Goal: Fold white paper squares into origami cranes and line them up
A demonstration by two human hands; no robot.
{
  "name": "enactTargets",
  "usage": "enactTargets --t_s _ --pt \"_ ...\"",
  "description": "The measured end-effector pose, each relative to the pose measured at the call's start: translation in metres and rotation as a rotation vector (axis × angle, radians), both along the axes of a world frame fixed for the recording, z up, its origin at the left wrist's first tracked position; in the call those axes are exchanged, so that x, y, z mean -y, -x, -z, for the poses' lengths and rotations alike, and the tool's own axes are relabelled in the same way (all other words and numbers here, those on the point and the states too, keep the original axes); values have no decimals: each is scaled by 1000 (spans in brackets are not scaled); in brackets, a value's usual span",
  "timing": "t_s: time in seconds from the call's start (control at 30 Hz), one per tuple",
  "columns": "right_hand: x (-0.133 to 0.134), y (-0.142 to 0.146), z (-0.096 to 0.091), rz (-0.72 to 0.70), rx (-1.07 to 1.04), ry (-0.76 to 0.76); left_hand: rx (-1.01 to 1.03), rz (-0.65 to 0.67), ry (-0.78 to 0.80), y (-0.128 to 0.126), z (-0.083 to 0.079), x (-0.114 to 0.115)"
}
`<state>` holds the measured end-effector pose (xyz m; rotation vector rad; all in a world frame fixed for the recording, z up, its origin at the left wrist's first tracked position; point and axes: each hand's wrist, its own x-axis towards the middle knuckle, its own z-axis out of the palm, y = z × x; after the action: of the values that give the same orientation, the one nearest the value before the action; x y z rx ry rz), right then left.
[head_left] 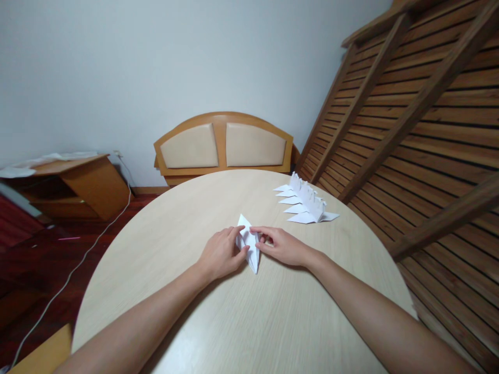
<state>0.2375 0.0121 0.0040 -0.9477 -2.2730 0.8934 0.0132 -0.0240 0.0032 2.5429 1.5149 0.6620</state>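
Observation:
A white sheet folded into a narrow diamond, an origami piece (249,239), lies on the round table with one tip pointing away from me and the other toward me. My left hand (220,253) holds its left edge, thumb and index finger resting on the paper. On the opposite edge, the fingertips and thumb of my right hand (284,246) grip the paper. Part of each side is hidden under my fingers. Beyond my right hand stands a row of several finished-looking white paper cranes (302,200), packed closely with pointed wings sticking out.
The pale round table (175,306) fills the foreground. A headboard (221,143) stands behind it, and a slatted wooden frame (390,130) leans at the right. At left are a wooden cabinet (93,187) and a white cable (91,249) along the dark floor.

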Motion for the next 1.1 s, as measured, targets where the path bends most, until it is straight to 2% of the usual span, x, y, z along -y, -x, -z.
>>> enactTargets --t_s 0.17,0.37,0.43,0.53,0.7,1.1 --pt "0 -2 -1 -19 1 -25 12 44 16 5 0 -2" --pt "0 -4 -3 -45 100 -283 11 63 27 7 -2 -2" --pt "-1 -5 -4 -24 123 -325 2 72 30 7 -3 -2" --pt "-1 -5 -5 27 136 -327 1 67 34 8 -5 -2" --pt "1 -5 -6 57 158 -281 40 43 44 9 -9 -1" --pt "0 -5 -11 124 183 -285 76 14 64 11 -10 0"
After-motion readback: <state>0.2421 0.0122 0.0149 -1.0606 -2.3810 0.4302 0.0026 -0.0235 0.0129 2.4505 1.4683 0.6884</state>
